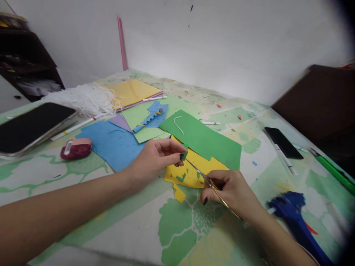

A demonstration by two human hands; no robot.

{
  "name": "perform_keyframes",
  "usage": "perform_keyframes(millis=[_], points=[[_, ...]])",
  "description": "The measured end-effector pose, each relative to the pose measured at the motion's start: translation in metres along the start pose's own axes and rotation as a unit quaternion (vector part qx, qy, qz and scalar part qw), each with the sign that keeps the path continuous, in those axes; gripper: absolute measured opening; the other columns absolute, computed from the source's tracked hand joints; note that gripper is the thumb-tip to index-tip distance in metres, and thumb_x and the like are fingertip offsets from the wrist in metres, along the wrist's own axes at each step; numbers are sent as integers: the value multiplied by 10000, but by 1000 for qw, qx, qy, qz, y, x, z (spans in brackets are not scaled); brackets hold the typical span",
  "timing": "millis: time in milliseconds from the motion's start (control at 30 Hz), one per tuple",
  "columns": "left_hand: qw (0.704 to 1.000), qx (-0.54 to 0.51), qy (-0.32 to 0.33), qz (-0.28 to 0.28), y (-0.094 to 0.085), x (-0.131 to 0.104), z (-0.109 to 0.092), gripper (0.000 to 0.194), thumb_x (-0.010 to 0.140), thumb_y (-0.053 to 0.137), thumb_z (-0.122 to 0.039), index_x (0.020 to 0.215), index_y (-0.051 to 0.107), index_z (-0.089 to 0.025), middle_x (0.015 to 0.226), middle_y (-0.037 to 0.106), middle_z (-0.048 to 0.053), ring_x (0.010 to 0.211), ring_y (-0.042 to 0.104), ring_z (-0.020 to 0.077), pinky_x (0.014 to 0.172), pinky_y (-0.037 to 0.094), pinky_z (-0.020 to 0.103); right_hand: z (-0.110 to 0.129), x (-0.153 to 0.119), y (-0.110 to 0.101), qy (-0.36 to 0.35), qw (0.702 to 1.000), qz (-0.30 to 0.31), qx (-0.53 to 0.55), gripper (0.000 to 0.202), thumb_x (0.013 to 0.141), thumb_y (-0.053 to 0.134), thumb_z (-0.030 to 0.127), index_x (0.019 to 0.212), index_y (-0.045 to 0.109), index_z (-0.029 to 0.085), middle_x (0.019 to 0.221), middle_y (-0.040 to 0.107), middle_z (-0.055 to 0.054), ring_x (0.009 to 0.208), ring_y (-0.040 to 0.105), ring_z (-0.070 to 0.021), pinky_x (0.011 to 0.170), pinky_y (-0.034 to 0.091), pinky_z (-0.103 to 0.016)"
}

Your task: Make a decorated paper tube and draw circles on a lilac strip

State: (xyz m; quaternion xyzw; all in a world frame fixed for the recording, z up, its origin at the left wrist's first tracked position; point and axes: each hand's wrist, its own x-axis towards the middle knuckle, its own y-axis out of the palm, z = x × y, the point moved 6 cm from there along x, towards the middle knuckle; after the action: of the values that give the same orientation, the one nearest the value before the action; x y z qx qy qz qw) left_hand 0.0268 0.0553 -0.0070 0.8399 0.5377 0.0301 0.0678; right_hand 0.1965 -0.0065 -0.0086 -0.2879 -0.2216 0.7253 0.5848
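Pinched in the fingertips of my left hand (162, 155) is a small green paper piece (185, 152). My right hand (229, 192) grips gold-handled scissors (206, 178), their narrow tips pointing at the green piece and reaching its edge. Whether the blades are cutting into it I cannot tell. Beneath both hands lies a yellow sheet (194, 181) strewn with green scraps (181, 177), with a loose yellow scrap (179, 193) at its front edge. Just beyond, a larger green sheet (208, 138) carries a curved white strand (178, 125).
Left are a blue sheet (111, 142), a maroon device (76, 148), a large phone (33, 125) and white strings (85, 98). A rolled blue paper piece (145, 122) sits behind. At right lie a blue glue gun (294, 214), a black phone (283, 142) and a green cutter (334, 171).
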Motion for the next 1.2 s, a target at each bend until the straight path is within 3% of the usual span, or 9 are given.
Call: perform_keyframes(millis=[367, 733, 1200], points=[[1000, -24, 8, 8, 0, 1, 3, 94, 743, 651, -114, 813, 669, -174, 722, 645, -38, 631, 605, 53, 621, 464, 148, -2, 1, 5, 12, 999, 29, 39, 468, 607, 692, 566, 507, 542, 135, 491, 258, 58, 494, 214, -78, 445, 129, -247], [998, -57, 1, 13, 1, 0, 6, 115, 731, 656, -101, 816, 677, -175, 736, 646, -31, 642, 609, 60, 627, 459, 158, -9, 3, 11, 23, 992, 66, 104, 462, 625, 700, 517, 505, 424, 166, 503, 239, 69, 485, 195, -62, 431, 114, -235], [996, -87, -13, 16, 3, 3, 7, 109, 717, 670, -103, 807, 680, -164, 726, 645, -24, 630, 602, 60, 623, 459, 159, -1, 1, 9, 47, 992, 70, 95, 548, 547, 675, 672, 503, 553, 140, 470, 227, 60, 472, 176, -73, 425, 107, -242]])
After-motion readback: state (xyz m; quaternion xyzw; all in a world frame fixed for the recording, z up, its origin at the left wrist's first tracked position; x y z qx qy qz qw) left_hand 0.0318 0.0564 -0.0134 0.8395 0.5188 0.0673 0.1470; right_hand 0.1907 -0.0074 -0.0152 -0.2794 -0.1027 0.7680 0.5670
